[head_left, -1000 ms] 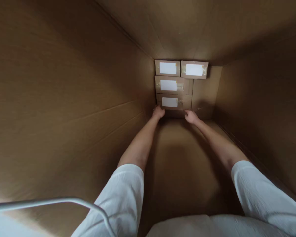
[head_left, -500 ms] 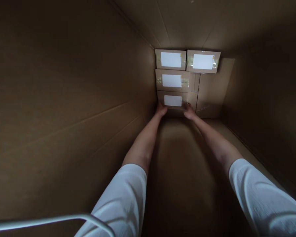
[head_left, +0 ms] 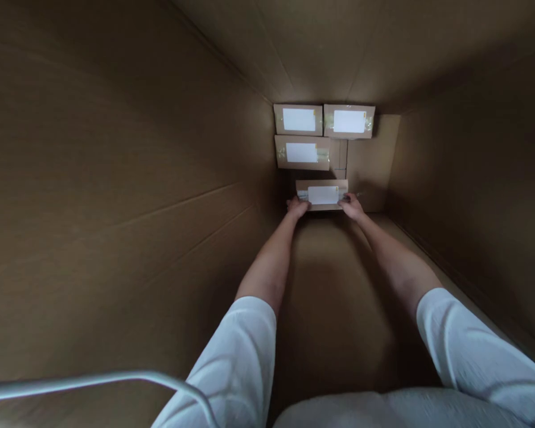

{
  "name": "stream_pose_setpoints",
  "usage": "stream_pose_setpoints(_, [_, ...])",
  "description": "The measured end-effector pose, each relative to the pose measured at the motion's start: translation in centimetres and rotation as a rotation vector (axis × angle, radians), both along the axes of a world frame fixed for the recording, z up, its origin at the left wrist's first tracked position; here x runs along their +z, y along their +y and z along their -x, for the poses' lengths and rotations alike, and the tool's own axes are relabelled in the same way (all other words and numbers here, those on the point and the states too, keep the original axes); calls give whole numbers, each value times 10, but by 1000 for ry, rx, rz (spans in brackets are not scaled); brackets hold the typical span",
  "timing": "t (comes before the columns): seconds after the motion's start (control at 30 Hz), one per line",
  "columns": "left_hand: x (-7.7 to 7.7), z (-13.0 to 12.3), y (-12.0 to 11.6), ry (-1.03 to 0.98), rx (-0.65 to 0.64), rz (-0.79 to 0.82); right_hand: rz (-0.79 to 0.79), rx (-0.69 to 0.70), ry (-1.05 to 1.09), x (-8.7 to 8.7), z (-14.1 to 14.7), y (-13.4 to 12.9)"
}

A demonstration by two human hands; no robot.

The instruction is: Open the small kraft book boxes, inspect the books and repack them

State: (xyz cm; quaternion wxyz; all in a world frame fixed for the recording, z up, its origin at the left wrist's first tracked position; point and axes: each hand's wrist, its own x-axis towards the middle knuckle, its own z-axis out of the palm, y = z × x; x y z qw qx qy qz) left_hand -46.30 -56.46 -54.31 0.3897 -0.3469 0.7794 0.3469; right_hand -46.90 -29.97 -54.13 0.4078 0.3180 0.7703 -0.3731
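Deep inside a large carton, a small cardboard box [head_left: 323, 195] with a white label and clear tape is held between my two hands. My left hand [head_left: 298, 207] grips its left end and my right hand [head_left: 351, 205] its right end. The box stands apart from the rest, a little toward me. Behind it lies another labelled box [head_left: 301, 153], with a dark gap between them. Farther back, side by side against the far wall, are a left box [head_left: 299, 120] and a right box [head_left: 349, 122], both with white labels.
Tall brown walls of the large carton rise around me, the left wall [head_left: 138, 196] close to my left arm and the right wall [head_left: 477, 178] farther off. A white cable [head_left: 129, 375] crosses the lower left corner, over my left sleeve.
Both hands have drawn the nearest box away from the row, rightward and toward me, opening a gap behind it. The other boxes keep their places relative to each other; my view has shifted slightly.
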Motion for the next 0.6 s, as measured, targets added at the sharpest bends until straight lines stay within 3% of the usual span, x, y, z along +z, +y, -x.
stream_pose_setpoints(0.1, [27, 14, 13, -140, -24, 46, -37, -31, -27, 17, 4, 12])
stream_pose_setpoints(0.4, [100, 68, 40, -63, -82, 65, -30, -119, 58, 78, 43, 38])
stream_pose_setpoints(0.5, [141, 77, 43, 16, -72, 74, -18, -137, 119, 115, 56, 41])
stream_pose_setpoints(0.6, [192, 77, 46, 201, -3, 55, 30, -178, 235, 163, 61, 45])
